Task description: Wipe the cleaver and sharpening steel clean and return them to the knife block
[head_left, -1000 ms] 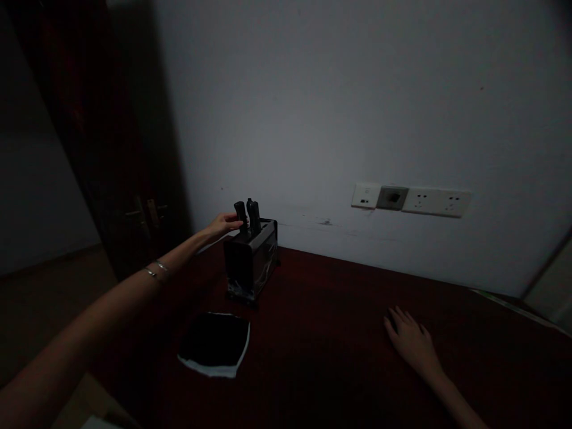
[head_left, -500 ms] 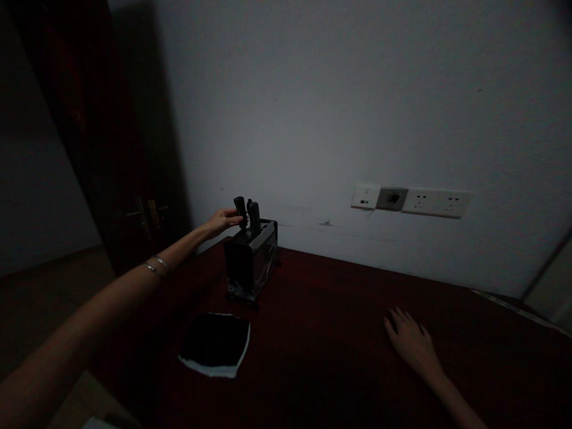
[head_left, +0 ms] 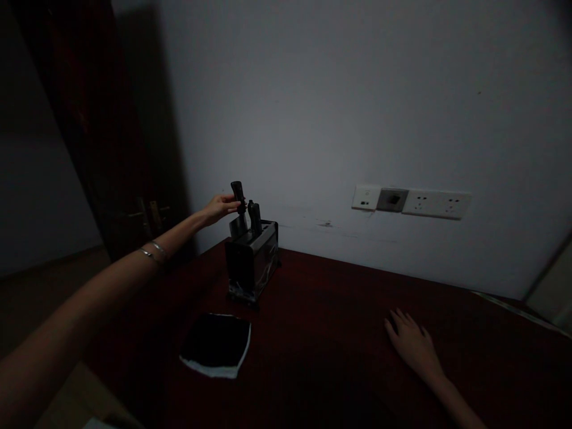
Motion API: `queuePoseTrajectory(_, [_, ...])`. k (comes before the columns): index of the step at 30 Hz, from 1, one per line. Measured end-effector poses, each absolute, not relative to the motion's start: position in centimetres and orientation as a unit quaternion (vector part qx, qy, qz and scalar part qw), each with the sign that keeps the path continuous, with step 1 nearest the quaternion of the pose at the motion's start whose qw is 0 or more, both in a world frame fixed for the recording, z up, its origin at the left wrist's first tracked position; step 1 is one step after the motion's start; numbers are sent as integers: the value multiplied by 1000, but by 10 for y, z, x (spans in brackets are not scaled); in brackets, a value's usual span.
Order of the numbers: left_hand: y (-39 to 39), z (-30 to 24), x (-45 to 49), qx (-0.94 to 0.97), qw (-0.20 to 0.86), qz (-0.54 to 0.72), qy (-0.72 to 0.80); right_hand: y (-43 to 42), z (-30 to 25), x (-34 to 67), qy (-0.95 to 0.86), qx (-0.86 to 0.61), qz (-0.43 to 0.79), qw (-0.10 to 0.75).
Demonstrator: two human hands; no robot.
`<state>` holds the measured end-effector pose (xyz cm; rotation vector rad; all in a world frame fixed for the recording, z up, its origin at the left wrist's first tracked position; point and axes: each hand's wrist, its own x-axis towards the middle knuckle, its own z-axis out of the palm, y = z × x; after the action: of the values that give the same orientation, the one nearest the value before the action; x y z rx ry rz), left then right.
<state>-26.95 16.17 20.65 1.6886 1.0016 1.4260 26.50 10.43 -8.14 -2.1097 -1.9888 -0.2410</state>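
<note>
A dark knife block (head_left: 251, 262) stands at the far left of a dark red table (head_left: 339, 333). My left hand (head_left: 218, 207) is closed round the black handle of a knife (head_left: 238, 199), which is raised partly out of the block so that a stretch of blade shows. A second black-handled knife (head_left: 255, 218) stays seated in the block beside it. My right hand (head_left: 412, 342) lies flat on the table at the right, fingers spread, holding nothing.
A black cloth with a white edge (head_left: 217, 344) lies on the table in front of the block. A row of wall sockets (head_left: 411, 201) runs along the white wall. A dark wooden door (head_left: 111, 137) stands at the left.
My left hand has drawn the knife upward out of the block; its handle now stands well above the other one. My right hand has not moved.
</note>
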Motion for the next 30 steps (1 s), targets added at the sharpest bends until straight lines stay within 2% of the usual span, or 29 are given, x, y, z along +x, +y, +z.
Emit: queuePoseTrajectory(30, [115, 337, -264, 707, 260, 559, 346, 97, -69, 257, -676, -724, -75, 110])
